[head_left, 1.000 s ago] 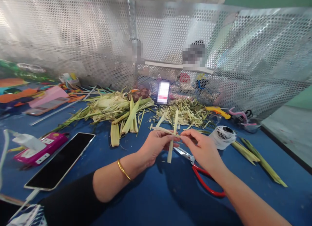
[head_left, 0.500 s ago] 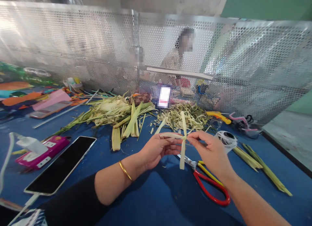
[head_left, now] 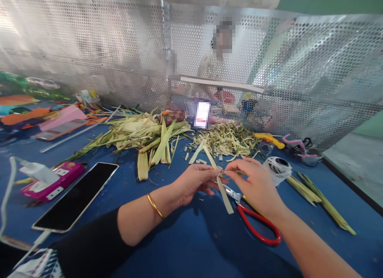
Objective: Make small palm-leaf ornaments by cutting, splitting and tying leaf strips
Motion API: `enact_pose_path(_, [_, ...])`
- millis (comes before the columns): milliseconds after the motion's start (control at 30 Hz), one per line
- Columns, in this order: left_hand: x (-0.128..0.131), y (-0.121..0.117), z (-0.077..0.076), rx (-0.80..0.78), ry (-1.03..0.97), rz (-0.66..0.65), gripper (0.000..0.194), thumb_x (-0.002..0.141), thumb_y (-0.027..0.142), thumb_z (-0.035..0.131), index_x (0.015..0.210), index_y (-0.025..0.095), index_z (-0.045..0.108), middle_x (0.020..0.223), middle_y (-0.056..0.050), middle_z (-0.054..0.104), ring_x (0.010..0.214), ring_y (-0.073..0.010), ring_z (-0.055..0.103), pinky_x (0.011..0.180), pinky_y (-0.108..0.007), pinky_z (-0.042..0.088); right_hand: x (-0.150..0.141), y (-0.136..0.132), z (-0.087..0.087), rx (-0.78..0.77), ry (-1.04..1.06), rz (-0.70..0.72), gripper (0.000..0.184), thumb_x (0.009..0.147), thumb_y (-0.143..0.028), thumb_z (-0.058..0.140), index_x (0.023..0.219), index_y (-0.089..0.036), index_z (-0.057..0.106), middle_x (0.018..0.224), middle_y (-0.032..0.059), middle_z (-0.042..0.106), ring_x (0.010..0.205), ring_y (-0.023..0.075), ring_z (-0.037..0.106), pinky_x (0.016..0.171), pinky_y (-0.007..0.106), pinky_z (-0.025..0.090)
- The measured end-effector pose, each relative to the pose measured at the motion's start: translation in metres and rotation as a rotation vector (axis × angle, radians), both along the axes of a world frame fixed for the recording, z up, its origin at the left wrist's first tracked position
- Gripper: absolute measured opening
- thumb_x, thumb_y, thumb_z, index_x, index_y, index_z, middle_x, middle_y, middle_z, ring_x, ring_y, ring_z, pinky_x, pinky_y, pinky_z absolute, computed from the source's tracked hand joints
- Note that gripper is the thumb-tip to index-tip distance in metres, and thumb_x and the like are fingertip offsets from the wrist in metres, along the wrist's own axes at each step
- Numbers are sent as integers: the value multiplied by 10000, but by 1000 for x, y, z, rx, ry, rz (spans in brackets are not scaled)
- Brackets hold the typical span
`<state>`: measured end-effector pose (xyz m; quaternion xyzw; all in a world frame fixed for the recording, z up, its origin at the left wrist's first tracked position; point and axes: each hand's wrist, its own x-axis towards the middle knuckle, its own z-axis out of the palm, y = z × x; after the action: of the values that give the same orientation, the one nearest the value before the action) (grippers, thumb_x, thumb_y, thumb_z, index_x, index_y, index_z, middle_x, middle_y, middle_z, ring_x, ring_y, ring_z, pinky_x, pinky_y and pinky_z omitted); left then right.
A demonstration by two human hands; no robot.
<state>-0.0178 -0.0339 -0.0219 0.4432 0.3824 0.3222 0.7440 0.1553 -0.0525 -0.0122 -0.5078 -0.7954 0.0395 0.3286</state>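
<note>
Pale, flat plant-leaf strips (head_left: pixel 225 196) cross between my hands over the blue table. My left hand (head_left: pixel 194 183), with a gold bangle at the wrist, pinches them near the crossing. From the other side, my right hand (head_left: pixel 254 182) has thumb and forefinger closed on the strips at the same spot. One strip end points up and away, another hangs down towards me. Just below lie scissors (head_left: pixel 259 226) with red and yellow handles, their blades partly behind the strips and my right hand.
Beyond my hands lie a heap of husks (head_left: pixel 134 136) and a pile of shredded strips (head_left: pixel 230 141). A phone (head_left: pixel 76 196) and a magenta power strip (head_left: pixel 54 182) are on the left. String (head_left: pixel 277 170) and stalks (head_left: pixel 326 208) lie right. A perforated metal screen (head_left: pixel 119 50) stands behind; a person is beyond it.
The crossing strip, upright before, now slants, its upper end to the left and its lower end to the right. My left fingers have closed in on the crossing, and both hands stay close together.
</note>
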Motion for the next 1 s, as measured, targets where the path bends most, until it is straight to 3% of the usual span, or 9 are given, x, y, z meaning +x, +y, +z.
enact_pose_path(200, [2, 3, -2, -56, -31, 142, 147, 764, 283, 683, 797, 142, 663, 866, -99, 726, 667, -121, 666, 453, -155, 432, 2, 0, 3, 249, 72, -204, 206, 861, -387, 516, 918, -209, 603, 929, 87, 682, 891, 254, 609, 815, 393, 425])
enact_pose_path(267, [2, 5, -3, -68, -58, 208, 125, 779, 264, 668, 815, 144, 659, 883, -96, 725, 660, -113, 659, 459, -156, 442, 4, -1, 5, 301, 64, -257, 243, 874, -410, 493, 860, -195, 608, 880, 91, 675, 860, 251, 604, 781, 372, 414])
enact_pose_path(333, [2, 6, -4, -59, -81, 251, 131, 792, 267, 654, 819, 139, 659, 899, -95, 723, 637, -101, 646, 475, -162, 460, 3, -2, 6, 196, 22, -200, 282, 891, -409, 468, 753, -203, 603, 773, 60, 666, 762, 218, 601, 721, 331, 400])
enact_pose_path(467, [1, 6, -1, -53, -116, 269, 138, 782, 251, 657, 832, 123, 650, 929, -106, 716, 646, -101, 647, 494, -160, 472, -5, -3, -2, -221, -104, -37, 279, 879, -407, 489, 697, -221, 588, 683, 8, 647, 612, 167, 561, 564, 264, 347])
enact_pose_path(567, [2, 4, -1, -59, -108, 316, 125, 737, 176, 681, 845, 131, 638, 876, -91, 720, 637, -101, 644, 503, -158, 468, -14, -5, -10, -316, -130, -25, 289, 893, -349, 453, 647, -220, 536, 605, -8, 605, 540, 149, 510, 509, 248, 304])
enact_pose_path(700, [5, 3, -6, -15, -54, 363, 145, 716, 153, 668, 853, 141, 624, 800, -66, 718, 604, -98, 629, 414, -138, 372, -23, -14, -13, -205, -176, 64, 305, 897, -281, 438, 608, -217, 511, 588, -7, 589, 558, 147, 510, 537, 244, 326])
enact_pose_path(800, [6, 3, -11, 20, -26, 329, 129, 704, 167, 665, 824, 140, 627, 786, -59, 709, 568, -88, 608, 357, -136, 286, -25, -18, -9, -62, -179, 87, 280, 916, -289, 425, 698, -223, 588, 659, 16, 636, 612, 161, 554, 602, 262, 384])
enact_pose_path(933, [5, 3, -11, 18, -19, 282, 160, 667, 183, 695, 803, 140, 624, 782, -66, 702, 604, -109, 639, 335, -135, 238, -15, -11, -3, 304, -181, -85, 255, 914, -252, 430, 1046, -171, 633, 1003, 125, 664, 933, 248, 590, 804, 365, 434])
enact_pose_path(1000, [5, 2, -10, 6, -21, 231, 164, 666, 207, 705, 786, 139, 617, 811, -91, 709, 662, -139, 667, 340, -137, 252, -9, -4, -2, 373, -294, -76, 270, 894, -184, 441, 1080, -167, 635, 1106, 136, 645, 1105, 283, 527, 915, 432, 394])
